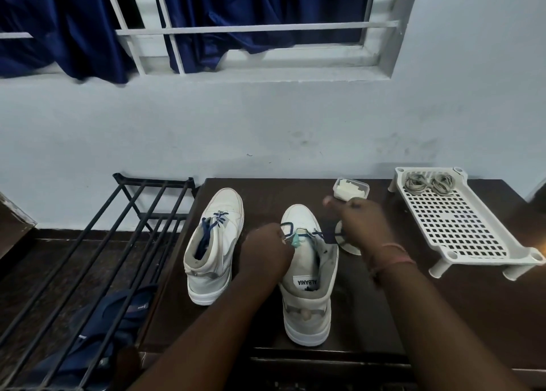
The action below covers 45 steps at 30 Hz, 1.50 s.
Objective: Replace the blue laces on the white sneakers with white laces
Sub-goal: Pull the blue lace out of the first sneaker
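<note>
Two white high-top sneakers stand on a dark wooden table [369,316], toes pointing away from me. The left sneaker [214,243] has a blue lace loosely threaded near its toe. The right sneaker [307,275] has a blue lace [288,228] only in its lowest eyelets. My left hand [266,251] rests against that shoe's left side and pinches the lace at an eyelet. My right hand [360,222] grips the lace's other end on the shoe's right side, lifted and pulled outward. Two coiled pale laces [428,182] lie on a white perforated stand.
The white perforated plastic stand [461,225] sits at the table's right. A small clear box [351,189] with white contents is behind the right shoe, and a round white object [347,243] lies under my right hand. A black metal rack [97,257] stands left, dark footwear [118,319] beneath it.
</note>
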### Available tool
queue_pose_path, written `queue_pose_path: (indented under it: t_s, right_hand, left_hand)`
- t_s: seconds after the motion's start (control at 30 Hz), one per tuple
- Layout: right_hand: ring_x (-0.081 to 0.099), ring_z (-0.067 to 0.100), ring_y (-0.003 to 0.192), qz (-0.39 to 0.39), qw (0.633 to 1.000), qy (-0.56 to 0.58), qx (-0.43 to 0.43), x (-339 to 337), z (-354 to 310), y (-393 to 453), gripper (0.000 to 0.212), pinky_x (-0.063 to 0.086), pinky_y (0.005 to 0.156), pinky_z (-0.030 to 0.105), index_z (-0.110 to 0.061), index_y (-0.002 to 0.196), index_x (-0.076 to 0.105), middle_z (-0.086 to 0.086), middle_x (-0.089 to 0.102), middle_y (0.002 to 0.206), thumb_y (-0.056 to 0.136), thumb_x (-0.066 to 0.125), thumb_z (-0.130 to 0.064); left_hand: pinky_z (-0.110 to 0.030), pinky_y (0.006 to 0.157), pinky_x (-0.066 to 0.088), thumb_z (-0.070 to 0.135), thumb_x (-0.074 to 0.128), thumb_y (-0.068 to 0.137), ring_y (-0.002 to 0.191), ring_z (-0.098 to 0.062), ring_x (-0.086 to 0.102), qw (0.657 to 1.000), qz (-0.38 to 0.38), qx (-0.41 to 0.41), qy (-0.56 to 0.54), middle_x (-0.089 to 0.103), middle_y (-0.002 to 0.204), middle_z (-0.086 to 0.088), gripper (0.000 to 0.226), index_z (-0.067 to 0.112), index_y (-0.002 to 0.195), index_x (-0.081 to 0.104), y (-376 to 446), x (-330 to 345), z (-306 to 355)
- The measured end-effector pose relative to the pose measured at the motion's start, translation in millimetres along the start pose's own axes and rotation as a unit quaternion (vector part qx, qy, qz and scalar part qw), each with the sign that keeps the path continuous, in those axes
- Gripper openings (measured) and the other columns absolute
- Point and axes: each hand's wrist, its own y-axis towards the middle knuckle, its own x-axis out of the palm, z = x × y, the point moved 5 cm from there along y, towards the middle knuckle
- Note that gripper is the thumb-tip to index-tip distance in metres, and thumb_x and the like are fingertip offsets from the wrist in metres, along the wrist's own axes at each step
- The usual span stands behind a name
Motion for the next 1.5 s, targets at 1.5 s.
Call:
queue_pose_path:
  t_s: [1.5]
  right_hand:
    - [0.052,0.018,0.057,-0.11,0.967,-0.215,0.074,15,28,-2,0.039,0.036,0.053,0.027,-0.014,0.064,0.056,0.001,0.056,0.062,0.078,0.072,-0.047]
  left_hand:
    - [-0.032,0.07,0.047,0.038,0.073,0.074,0.078,-0.02,0.063,0.996,-0.006,-0.068,-0.062,0.066,0.075,0.003,0.026,0.015,0.077,0.062,2,2,-8]
